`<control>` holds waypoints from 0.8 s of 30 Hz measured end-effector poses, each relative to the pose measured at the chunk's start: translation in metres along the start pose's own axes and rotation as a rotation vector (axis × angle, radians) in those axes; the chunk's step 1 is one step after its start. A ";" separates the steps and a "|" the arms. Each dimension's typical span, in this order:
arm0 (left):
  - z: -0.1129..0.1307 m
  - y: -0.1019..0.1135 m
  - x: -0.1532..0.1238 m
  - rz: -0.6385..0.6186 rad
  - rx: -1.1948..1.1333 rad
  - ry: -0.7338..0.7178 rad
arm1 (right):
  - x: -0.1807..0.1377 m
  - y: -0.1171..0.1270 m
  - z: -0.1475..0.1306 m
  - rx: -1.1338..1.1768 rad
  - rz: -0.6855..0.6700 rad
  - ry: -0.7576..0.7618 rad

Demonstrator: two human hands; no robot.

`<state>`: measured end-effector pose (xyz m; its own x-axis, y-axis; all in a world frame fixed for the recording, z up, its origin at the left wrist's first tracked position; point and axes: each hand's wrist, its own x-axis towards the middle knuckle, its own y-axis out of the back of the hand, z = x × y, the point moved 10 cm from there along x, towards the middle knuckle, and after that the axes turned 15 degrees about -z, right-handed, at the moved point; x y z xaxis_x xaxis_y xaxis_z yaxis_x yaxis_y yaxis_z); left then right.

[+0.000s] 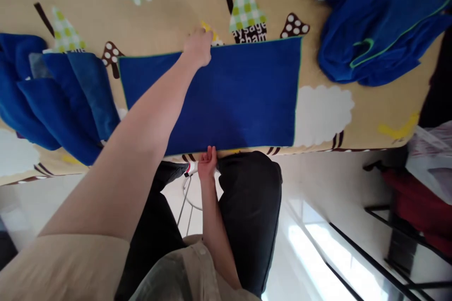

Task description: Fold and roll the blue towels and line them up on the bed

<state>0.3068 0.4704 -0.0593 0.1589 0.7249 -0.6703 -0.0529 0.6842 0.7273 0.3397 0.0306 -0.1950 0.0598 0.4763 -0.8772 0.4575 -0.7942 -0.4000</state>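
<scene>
Two hands work one blue cloth (226,94) that lies spread flat on the counter (183,0), its long near edge running along the counter's near edge. The left hand (198,47) reaches across the cloth on an outstretched bare arm and rests on the cloth's far edge, fingers curled down over the hem; whether they pinch it cannot be told. The right hand (207,163) sits at the counter's near edge, just under the cloth's near hem, fingers together and pointing up against it; a small white and red object (191,168) shows just beside that hand, too small to make out, and whether the hand grips it or the hem is not clear.

The cloth has a thin green trim along its edges and covers the middle of the counter. The counter wears a tan cover printed with checked green trees, dotted brown mushrooms, white clouds and some lettering. Toward the counter's left end lies a pile of folded blue cloths (52,99), overlapping one another, just beside the spread cloth. At the far right corner sits a loose heap of blue cloths (381,23) with green trim, well apart from the spread one.

Below the counter's near edge the person's dark trousers and beige sleeves show, above a pale glossy floor.
</scene>
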 end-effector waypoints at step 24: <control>-0.037 0.008 0.033 0.123 -0.525 -0.022 | -0.046 -0.031 -0.011 0.348 0.148 -0.023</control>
<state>0.2747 0.5027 -0.0809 0.1408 0.8043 -0.5772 -0.5574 0.5463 0.6252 0.3329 0.0374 -0.1390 0.0807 0.3417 -0.9364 0.1169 -0.9362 -0.3315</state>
